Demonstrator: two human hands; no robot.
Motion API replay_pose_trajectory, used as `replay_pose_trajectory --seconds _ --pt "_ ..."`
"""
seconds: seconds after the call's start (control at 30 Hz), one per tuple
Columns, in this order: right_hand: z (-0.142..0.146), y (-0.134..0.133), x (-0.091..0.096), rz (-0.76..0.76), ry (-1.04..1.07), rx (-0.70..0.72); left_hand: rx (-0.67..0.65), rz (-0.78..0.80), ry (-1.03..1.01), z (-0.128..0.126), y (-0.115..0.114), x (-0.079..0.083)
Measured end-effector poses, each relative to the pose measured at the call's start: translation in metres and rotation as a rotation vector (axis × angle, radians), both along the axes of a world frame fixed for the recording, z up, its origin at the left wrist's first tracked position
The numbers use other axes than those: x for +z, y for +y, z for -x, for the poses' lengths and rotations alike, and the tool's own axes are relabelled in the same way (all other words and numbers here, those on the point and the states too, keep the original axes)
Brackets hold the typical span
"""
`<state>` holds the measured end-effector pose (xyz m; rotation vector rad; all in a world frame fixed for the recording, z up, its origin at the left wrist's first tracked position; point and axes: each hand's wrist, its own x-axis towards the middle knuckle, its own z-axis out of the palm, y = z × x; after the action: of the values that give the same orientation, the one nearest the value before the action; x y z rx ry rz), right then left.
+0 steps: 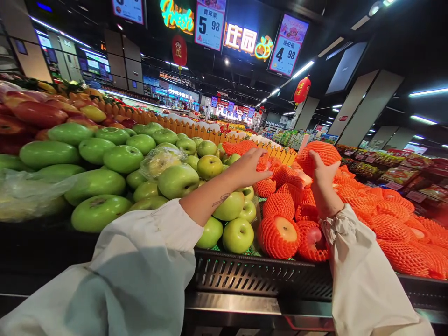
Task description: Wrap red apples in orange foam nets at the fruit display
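Note:
My right hand (325, 179) grips an apple in an orange foam net (320, 151) at the back of the netted pile, its far fingers hidden behind the fruit. To the left, my left hand (249, 167) reaches over the border between green and netted apples, with thumb and fingers apart and nothing seen between them. Just beyond it lies an orange foam net (240, 147); whether the hand touches it I cannot tell. Netted apples (279, 236) lie below and between my hands. Green apples (238, 235) lie under my left forearm.
Red apples (40, 114) are heaped at the far left. A bagged fruit (163, 161) sits among the green ones. The black slotted shelf front (241, 275) runs along the near side. A low orange fence (280, 154) stands behind the fruit. Packaged goods (402, 172) fill shelves at right.

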<state>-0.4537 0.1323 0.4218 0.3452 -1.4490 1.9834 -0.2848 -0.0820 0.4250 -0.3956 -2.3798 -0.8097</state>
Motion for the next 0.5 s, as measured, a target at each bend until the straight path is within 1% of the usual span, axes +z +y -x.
replay_pose_trajectory --seconds 0.07,0.13,0.23,0.33,0.4,0.43,0.5 --pt "-0.001 -0.004 -0.002 -0.13 0.074 0.049 -0.002 0.002 -0.011 0.001 -0.001 -0.001" --pt "-0.007 -0.007 -0.003 -0.295 0.184 0.129 -0.021 -0.011 -0.021 0.001 -0.001 -0.002" --pt "-0.025 -0.009 -0.001 -0.591 0.411 0.289 -0.063 -0.032 -0.008 0.0 -0.001 -0.002" --pt "-0.049 -0.012 0.001 -0.846 0.551 0.422 -0.087 -0.032 -0.012 -0.003 0.0 -0.001" --pt "-0.06 -0.013 0.002 -0.934 0.601 0.465 -0.112 -0.024 -0.08 -0.006 0.001 0.0" --pt "-0.064 -0.014 0.002 -0.947 0.612 0.476 -0.128 -0.008 -0.123 -0.007 0.001 0.001" --pt "-0.069 -0.014 0.003 -0.925 0.598 0.487 -0.164 0.044 -0.175 -0.008 0.001 0.002"
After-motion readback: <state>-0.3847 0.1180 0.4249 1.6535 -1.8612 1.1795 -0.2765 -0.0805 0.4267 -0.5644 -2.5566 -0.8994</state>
